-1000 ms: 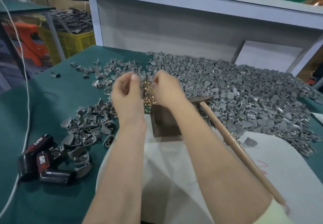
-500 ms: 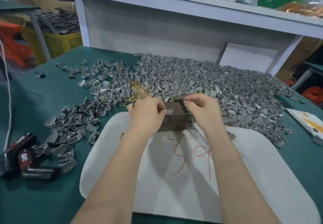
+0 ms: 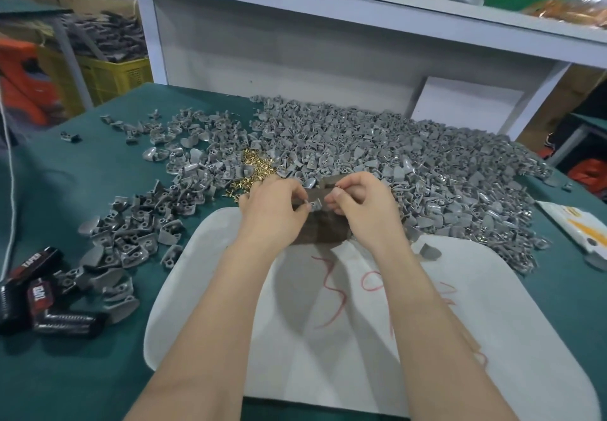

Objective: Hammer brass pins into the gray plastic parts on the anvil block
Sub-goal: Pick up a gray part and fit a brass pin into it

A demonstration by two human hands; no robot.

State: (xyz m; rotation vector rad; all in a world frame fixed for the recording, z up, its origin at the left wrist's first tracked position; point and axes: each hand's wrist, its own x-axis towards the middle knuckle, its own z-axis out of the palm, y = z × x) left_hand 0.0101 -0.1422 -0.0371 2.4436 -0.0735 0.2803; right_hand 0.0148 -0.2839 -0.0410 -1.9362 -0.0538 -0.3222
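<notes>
Behind the block (image 3: 320,228), gray parts (image 3: 394,144) surround pins (image 3: 256,171).

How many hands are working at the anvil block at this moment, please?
2. The left hand pinches a gray plastic part on the anvil block; the right hand, just right of it, pinches what looks like a brass pin. None seems hidden.

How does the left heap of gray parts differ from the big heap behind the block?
The left heap is small and loosely spread, green cloth showing between parts; the big heap is wider and densely packed. The left heap borders black packs; the big heap borders brass pins. Both hold gray plastic parts.
</notes>
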